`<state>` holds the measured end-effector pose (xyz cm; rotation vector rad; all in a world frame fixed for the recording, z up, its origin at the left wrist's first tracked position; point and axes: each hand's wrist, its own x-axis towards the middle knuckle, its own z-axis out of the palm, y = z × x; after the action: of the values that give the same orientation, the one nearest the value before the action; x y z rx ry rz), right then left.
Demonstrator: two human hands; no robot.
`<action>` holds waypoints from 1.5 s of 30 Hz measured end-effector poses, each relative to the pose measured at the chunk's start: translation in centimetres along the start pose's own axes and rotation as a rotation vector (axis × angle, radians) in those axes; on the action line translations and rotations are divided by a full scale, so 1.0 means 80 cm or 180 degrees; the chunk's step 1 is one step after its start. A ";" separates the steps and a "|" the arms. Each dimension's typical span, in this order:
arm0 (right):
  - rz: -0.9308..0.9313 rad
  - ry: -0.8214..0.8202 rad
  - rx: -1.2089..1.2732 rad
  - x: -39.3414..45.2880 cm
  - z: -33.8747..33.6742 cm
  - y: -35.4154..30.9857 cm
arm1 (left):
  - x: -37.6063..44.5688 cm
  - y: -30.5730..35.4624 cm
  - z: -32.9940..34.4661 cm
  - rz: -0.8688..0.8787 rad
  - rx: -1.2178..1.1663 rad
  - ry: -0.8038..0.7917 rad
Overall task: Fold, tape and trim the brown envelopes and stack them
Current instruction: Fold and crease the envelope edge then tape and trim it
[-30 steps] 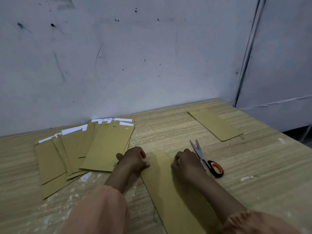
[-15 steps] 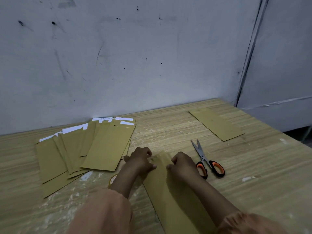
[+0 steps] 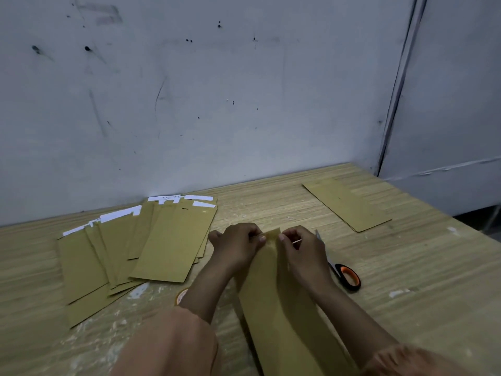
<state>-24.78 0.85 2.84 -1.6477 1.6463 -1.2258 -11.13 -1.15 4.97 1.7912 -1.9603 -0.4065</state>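
A long brown envelope [image 3: 273, 294] lies lengthwise on the wooden table [image 3: 406, 280] between my forearms. My left hand [image 3: 237, 246] pinches its far end from the left, and my right hand [image 3: 302, 248] pinches the same end from the right; the end is lifted and bunched between my fingertips. Orange-handled scissors [image 3: 344, 272] lie just right of my right hand, their blades partly hidden behind it. A roll of tape [image 3: 181, 295] peeks out from under my left forearm.
A fanned pile of several brown envelopes [image 3: 151, 245] with white strips at their far ends lies to the left near the wall. One single brown envelope [image 3: 345, 206] lies at the far right. The table's right edge drops off beside a grey wall panel.
Both hands moved together toward the envelope's far end, went from pressing it flat to pinching it, and lifted that end off the table. The tape roll came into view.
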 end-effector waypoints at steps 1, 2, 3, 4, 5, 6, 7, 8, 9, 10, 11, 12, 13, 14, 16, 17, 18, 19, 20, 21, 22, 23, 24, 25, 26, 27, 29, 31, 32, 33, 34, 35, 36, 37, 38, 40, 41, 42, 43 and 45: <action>-0.0017 0.0025 0.0004 0.002 -0.002 -0.002 | 0.000 0.003 -0.001 0.0037 -0.0003 0.0017; -0.0035 0.0028 0.0016 0.005 -0.005 -0.002 | 0.000 0.006 -0.002 0.0071 0.0013 0.0047; -0.0049 0.0004 0.0033 0.006 -0.007 -0.002 | 0.001 0.009 -0.002 0.0101 0.0067 0.0087; -0.0045 -0.0042 0.0069 0.008 -0.009 -0.002 | 0.001 0.011 -0.003 0.0128 0.0131 0.0126; -0.0007 -0.0095 0.0144 0.010 -0.011 -0.003 | 0.001 0.013 -0.005 0.0155 0.0172 0.0164; 0.0074 -0.0138 0.0263 0.012 -0.014 -0.003 | 0.001 0.015 -0.007 0.0174 0.0189 0.0222; 0.0179 -0.0141 0.0414 0.014 -0.017 -0.003 | 0.000 0.016 -0.008 0.0171 0.0196 0.0301; 0.0279 -0.0104 0.0565 0.018 -0.021 -0.002 | -0.001 0.015 -0.009 0.0135 0.0145 0.0386; 0.0364 -0.0053 0.0684 0.021 -0.026 -0.001 | -0.003 0.014 -0.009 0.0067 0.0006 0.0492; 0.0433 -0.0007 0.0766 0.024 -0.031 0.001 | -0.004 0.011 -0.009 -0.0042 -0.0216 0.0607; 0.0485 0.0021 0.0823 0.027 -0.036 0.003 | -0.005 0.008 -0.010 -0.0188 -0.0514 0.0699; 0.0515 0.0033 0.0879 0.029 -0.041 0.005 | -0.005 0.004 -0.009 -0.0331 -0.0907 0.0746; 0.0530 0.0027 0.0926 0.030 -0.045 0.006 | -0.004 -0.002 -0.007 -0.0417 -0.1360 0.0746; 0.0535 0.0018 0.0967 0.031 -0.047 0.007 | -0.004 -0.006 -0.007 -0.0437 -0.1761 0.0740; 0.0542 0.0032 0.1033 0.030 -0.050 0.006 | -0.008 -0.004 -0.008 -0.0411 -0.2155 0.0683; 0.0556 0.0045 0.1073 0.030 -0.051 0.005 | -0.010 -0.001 -0.009 -0.0422 -0.2210 0.0667; 0.0567 0.0056 0.1106 0.029 -0.051 0.005 | -0.011 0.001 -0.009 -0.0434 -0.2248 0.0692; 0.0572 0.0056 0.1122 0.029 -0.051 0.005 | -0.011 0.003 -0.008 -0.0451 -0.2243 0.0767; 0.0565 0.0054 0.1130 0.028 -0.051 0.004 | -0.011 0.003 -0.006 -0.0485 -0.2190 0.0874; 0.0553 0.0054 0.1137 0.028 -0.051 0.004 | -0.011 0.002 -0.005 -0.0518 -0.2107 0.0995; 0.0541 0.0063 0.1151 0.027 -0.052 0.003 | -0.011 0.002 -0.004 -0.0534 -0.2014 0.1124; 0.0535 0.0068 0.1163 0.027 -0.052 0.003 | -0.013 0.001 -0.003 -0.0532 -0.1932 0.1231; 0.0531 0.0069 0.1180 0.027 -0.052 0.002 | -0.015 0.001 -0.002 -0.0494 -0.1863 0.1302; 0.0529 0.0063 0.1195 0.027 -0.053 0.001 | -0.018 0.002 -0.001 -0.0427 -0.1785 0.1338; 0.0526 0.0050 0.1205 0.027 -0.053 0.001 | -0.020 0.004 -0.001 -0.0344 -0.1685 0.1351; 0.0523 0.0033 0.1211 0.027 -0.053 0.000 | -0.022 0.005 0.001 -0.0273 -0.1605 0.1354; 0.0527 0.0002 0.1225 0.027 -0.052 0.000 | -0.020 0.003 0.005 -0.0274 -0.1555 0.1349; 0.0524 -0.0021 0.1231 0.027 -0.051 -0.001 | -0.018 0.003 0.008 -0.0347 -0.1559 0.1344; 0.0517 -0.0028 0.1225 0.027 -0.051 -0.001 | -0.017 0.004 0.008 -0.0374 -0.1594 0.1326; 0.0514 -0.0037 0.1219 0.027 -0.051 -0.001 | -0.016 0.004 0.009 -0.0412 -0.1652 0.1305; 0.0512 -0.0045 0.1217 0.027 -0.051 0.000 | -0.014 0.004 0.009 -0.0458 -0.1718 0.1291; 0.0508 -0.0058 0.1223 0.028 -0.051 0.000 | -0.012 0.004 0.008 -0.0498 -0.1809 0.1262; 0.0504 -0.0070 0.1222 0.028 -0.052 0.000 | -0.011 0.005 0.007 -0.0518 -0.1935 0.1232; 0.0501 -0.0078 0.1211 0.028 -0.053 0.000 | -0.009 0.006 0.006 -0.0531 -0.2077 0.1179; 0.0495 -0.0078 0.1193 0.029 -0.053 0.001 | -0.008 0.008 0.004 -0.0537 -0.2203 0.1125; 0.0490 -0.0059 0.1173 0.032 -0.054 0.001 | -0.004 0.009 0.000 -0.0519 -0.2392 0.0969; 0.0501 -0.0059 0.1180 0.033 -0.055 0.001 | -0.003 0.009 -0.001 -0.0512 -0.2443 0.0867; 0.0524 -0.0066 0.1191 0.036 -0.055 0.001 | 0.000 0.008 -0.002 -0.0518 -0.2440 0.0760; 0.0553 -0.0080 0.1204 0.038 -0.056 0.001 | 0.003 0.006 -0.002 -0.0531 -0.2394 0.0677; 0.0631 -0.0124 0.1199 0.042 -0.058 0.000 | 0.007 0.004 -0.001 -0.0581 -0.2317 0.0595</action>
<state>-29.22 -1.29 5.81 -1.2409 1.4116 -1.2985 -11.38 -1.63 5.30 1.4522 -1.2810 -0.8491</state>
